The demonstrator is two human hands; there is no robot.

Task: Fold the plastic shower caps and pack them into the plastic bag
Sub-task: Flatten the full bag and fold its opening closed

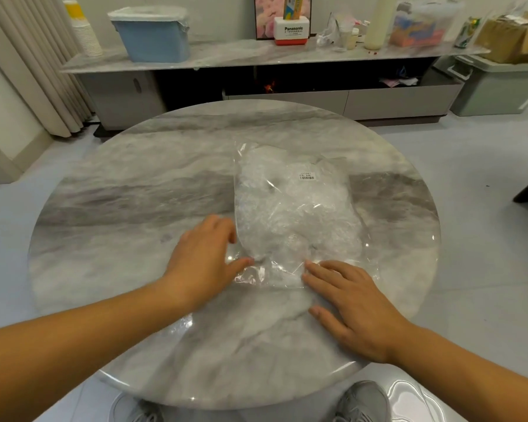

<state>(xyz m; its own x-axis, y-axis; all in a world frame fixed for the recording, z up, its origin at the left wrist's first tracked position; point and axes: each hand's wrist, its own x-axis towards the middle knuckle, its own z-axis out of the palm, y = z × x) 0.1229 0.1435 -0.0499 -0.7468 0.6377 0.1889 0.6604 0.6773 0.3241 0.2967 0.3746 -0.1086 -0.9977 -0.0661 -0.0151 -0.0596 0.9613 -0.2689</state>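
a clear plastic bag [293, 214] stuffed with crumpled shower caps [290, 205] lies on the round marble table [134, 190] — left hand [201, 257] and right hand [351, 303] rest flat, fingers straight, on its near edge.

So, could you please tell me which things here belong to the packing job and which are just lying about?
Job: plastic bag, shower caps inside it, left hand and right hand at its near end.
Lying about: blue bin, paper cups, Panasonic box, white bottle, can.
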